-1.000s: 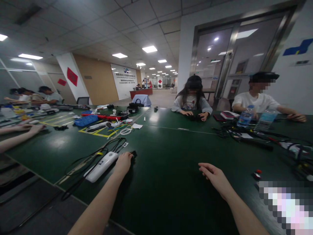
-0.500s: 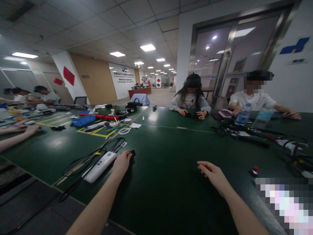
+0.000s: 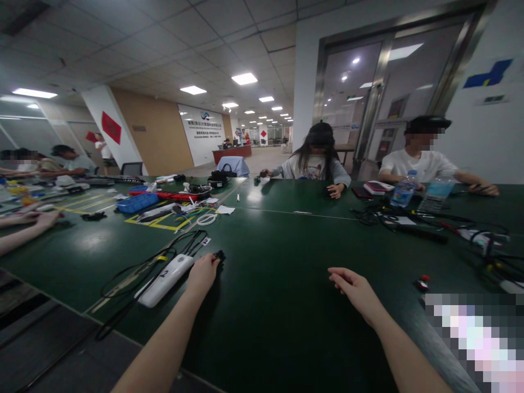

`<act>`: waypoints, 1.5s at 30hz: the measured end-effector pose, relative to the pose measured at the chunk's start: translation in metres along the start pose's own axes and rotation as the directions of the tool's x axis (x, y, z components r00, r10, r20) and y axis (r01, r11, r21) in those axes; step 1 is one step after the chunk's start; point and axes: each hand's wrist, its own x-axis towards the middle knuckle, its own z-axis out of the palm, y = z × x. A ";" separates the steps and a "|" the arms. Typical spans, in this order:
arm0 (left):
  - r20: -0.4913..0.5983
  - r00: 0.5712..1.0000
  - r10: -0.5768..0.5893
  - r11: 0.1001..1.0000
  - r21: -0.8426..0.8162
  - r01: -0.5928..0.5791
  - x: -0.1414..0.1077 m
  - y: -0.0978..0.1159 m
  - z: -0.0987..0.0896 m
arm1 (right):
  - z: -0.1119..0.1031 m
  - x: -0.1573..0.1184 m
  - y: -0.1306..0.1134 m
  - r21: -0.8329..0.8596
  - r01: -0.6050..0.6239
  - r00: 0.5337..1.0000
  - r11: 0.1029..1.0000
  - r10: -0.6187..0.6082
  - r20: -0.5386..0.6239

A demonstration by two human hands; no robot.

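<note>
My left hand [image 3: 203, 273] is closed in a pinch on a small dark object [image 3: 220, 255], which pokes out past the fingertips just above the green table [image 3: 270, 284]. What kind of object it is, I cannot make out. Beside that hand lies a white power strip [image 3: 164, 281] marked 2, its black cable [image 3: 135, 273] looped around it. My right hand [image 3: 354, 286] hovers over the table with its fingers curled together and the thumb against them; nothing shows in it. Farther right sits a small black and red object [image 3: 422, 282].
Tangled black cables [image 3: 393, 218] and two water bottles [image 3: 404, 189] lie and stand at the right. On the left are a blue basket [image 3: 137, 203], loose wires and a white cable coil [image 3: 206, 219]. Two people sit across the table; a co-worker's arms [image 3: 30, 225] reach in from the left.
Both my hands have kept their place and grip. Across the table, a person's hand has moved to the left, to a small dark object. The view has shifted slightly.
</note>
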 end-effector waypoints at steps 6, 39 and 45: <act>0.001 1.000 0.004 0.999 0.032 -0.004 0.002 -0.001 0.004 | 0.000 0.000 0.000 0.003 -0.001 1.000 1.000 0.001 -0.006; 0.031 0.994 0.101 0.992 -0.082 -0.098 0.002 -0.009 -0.006 | 0.001 0.001 0.000 -0.005 0.008 1.000 1.000 -0.008 -0.030; 0.060 0.995 0.076 0.966 -0.254 -0.058 0.004 -0.017 -0.006 | -0.001 0.002 0.000 -0.013 -0.015 1.000 1.000 0.014 -0.022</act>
